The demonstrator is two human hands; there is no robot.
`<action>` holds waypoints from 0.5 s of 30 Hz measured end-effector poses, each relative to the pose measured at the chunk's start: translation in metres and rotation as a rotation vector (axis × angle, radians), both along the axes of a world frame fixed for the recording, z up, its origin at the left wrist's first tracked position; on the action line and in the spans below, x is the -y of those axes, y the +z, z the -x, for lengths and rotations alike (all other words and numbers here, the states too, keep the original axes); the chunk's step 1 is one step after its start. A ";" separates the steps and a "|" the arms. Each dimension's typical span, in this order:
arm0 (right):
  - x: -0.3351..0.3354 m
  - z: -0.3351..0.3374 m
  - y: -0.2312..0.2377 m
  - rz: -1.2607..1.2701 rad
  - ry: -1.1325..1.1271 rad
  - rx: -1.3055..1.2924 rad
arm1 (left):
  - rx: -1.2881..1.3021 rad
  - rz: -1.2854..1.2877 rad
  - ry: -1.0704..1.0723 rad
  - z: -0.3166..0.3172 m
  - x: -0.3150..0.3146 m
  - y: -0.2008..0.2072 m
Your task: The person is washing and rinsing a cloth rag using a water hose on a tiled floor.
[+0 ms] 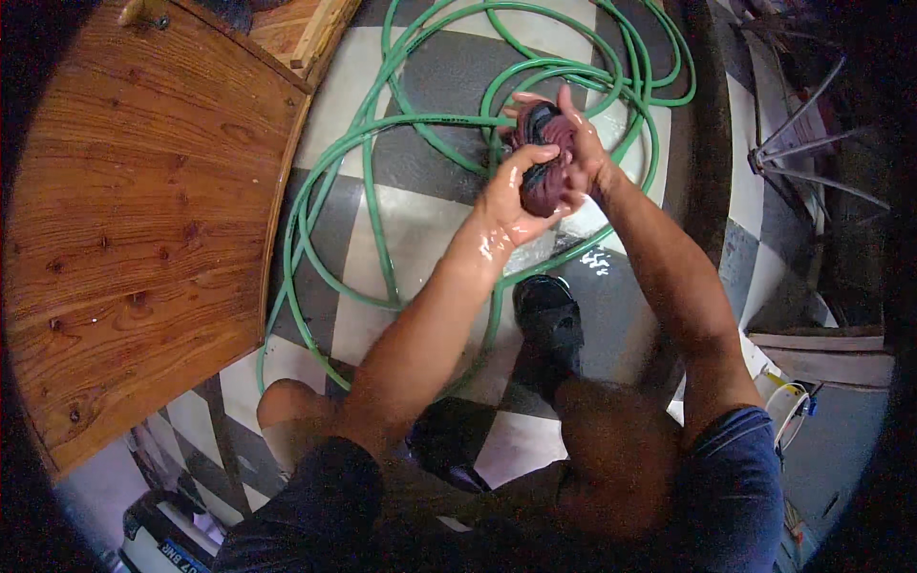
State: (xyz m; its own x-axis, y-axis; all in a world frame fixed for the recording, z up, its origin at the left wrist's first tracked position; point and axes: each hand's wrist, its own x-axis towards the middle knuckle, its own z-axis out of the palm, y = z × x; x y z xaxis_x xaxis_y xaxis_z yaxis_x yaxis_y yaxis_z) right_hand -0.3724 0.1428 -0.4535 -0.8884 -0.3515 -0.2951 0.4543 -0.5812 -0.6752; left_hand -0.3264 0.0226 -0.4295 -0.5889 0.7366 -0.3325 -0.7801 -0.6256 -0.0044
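Observation:
A wet, rounded maroon-and-black object (546, 196) with a ridged surface sits between my two hands, over the floor. It could be a bunched cloth or a scrubber; I cannot tell which. My left hand (516, 196) grips it from the near left side, thumb across its top. From the right, my right hand (585, 153) wraps against it, the thumb pointing up and away. Water glistens on my left wrist and fingers. A green hose (435, 119) runs in behind the object; its end is hidden there.
Loops of the hose spread over a wet checkered floor (406, 244). A wooden panel (153, 239) stands on the left. To the right are a dark ledge (705, 143) and a thin metal frame (802, 172). My foot in a black sandal (549, 320) is just below my hands.

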 end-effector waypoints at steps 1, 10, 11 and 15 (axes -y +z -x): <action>0.009 -0.001 0.005 0.130 0.068 -0.006 | -0.002 0.005 0.006 -0.002 -0.001 -0.003; 0.018 0.023 0.050 -0.513 0.238 -0.035 | -0.065 -0.228 0.016 -0.008 0.005 0.004; 0.014 0.026 0.053 -0.596 0.269 0.117 | -0.130 -0.002 -0.044 -0.007 0.001 0.005; 0.012 0.040 0.036 -1.125 0.155 -0.068 | -0.465 0.718 -0.244 0.006 -0.007 0.002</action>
